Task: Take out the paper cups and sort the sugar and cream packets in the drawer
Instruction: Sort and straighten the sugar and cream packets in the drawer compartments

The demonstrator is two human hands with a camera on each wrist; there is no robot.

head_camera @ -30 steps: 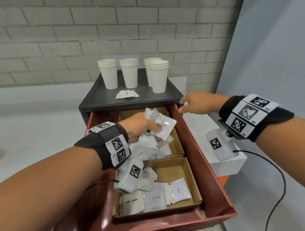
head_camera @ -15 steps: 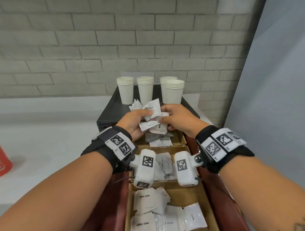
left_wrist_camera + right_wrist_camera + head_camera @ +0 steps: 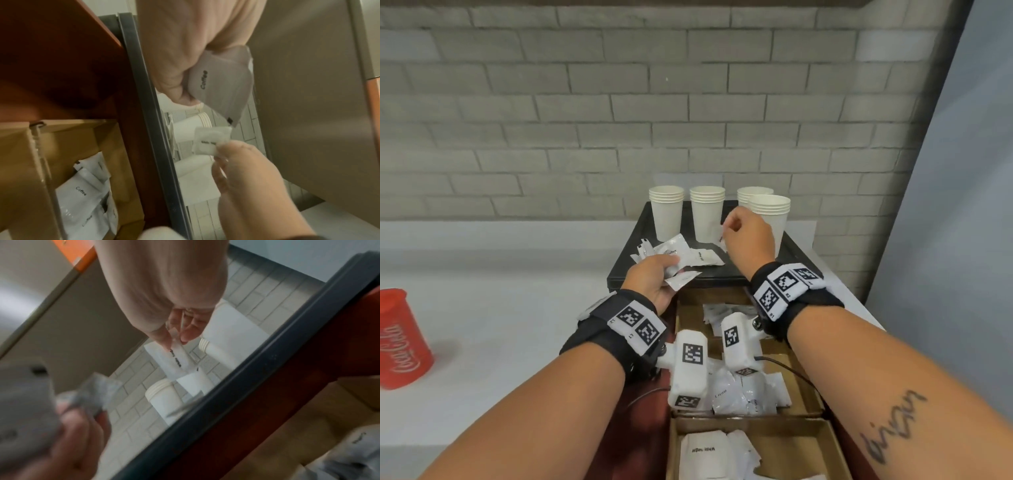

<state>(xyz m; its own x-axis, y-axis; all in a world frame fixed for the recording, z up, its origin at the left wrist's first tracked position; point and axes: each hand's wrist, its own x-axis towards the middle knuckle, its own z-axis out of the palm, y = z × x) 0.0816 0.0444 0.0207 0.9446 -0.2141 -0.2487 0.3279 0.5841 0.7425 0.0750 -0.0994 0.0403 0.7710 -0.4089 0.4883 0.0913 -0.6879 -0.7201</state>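
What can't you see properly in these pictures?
- Right wrist view: the print on the packet pinched by the right hand is blurred.
- Head view: the rear paper cup stack is mostly hidden by the front stack.
- Head view: the wrist cameras cover packets in the drawer.
- Left wrist view: the left hand covers part of its Coffee packet.

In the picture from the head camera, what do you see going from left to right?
Red plastic Coca-Cola cup → left hand holding a bunch of white packets → right hand pinching one small white packet → frontmost stack of white paper cups.
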